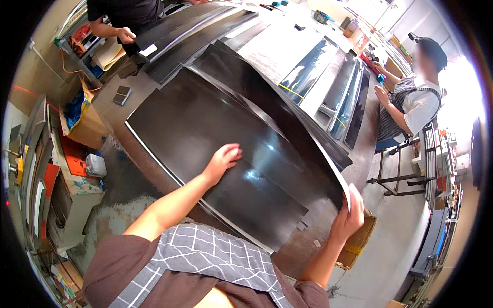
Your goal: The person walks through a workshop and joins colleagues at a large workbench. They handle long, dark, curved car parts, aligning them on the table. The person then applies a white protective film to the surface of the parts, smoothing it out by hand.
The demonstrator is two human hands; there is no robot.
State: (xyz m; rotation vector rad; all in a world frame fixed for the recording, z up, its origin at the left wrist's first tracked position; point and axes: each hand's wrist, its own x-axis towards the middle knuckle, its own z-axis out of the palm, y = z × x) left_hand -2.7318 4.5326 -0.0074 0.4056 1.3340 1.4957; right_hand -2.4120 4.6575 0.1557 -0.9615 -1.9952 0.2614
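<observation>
A large glossy black sheet [169, 118] lies on the worktable before me, with a pale edge along its near side. My left hand [224, 163] rests over its middle with curled fingers; whether anything is pinched in them is hidden. At the near right corner my right hand [351, 214] grips the edge of a second black sheet [308, 154]. This sheet is lifted and bowed, and its pale edge curves up from the table toward my right fingers. Small grey scraps [303, 225] lie by the lower sheet's right end.
More black strips [205, 28] lie at the far left, where another person's hand [126, 35] is. Shiny wrapped panels [310, 69] lie at the far right, near a person in a striped apron [403, 105]. Cardboard boxes [84, 123] stand left; a metal cart [398, 174] stands right.
</observation>
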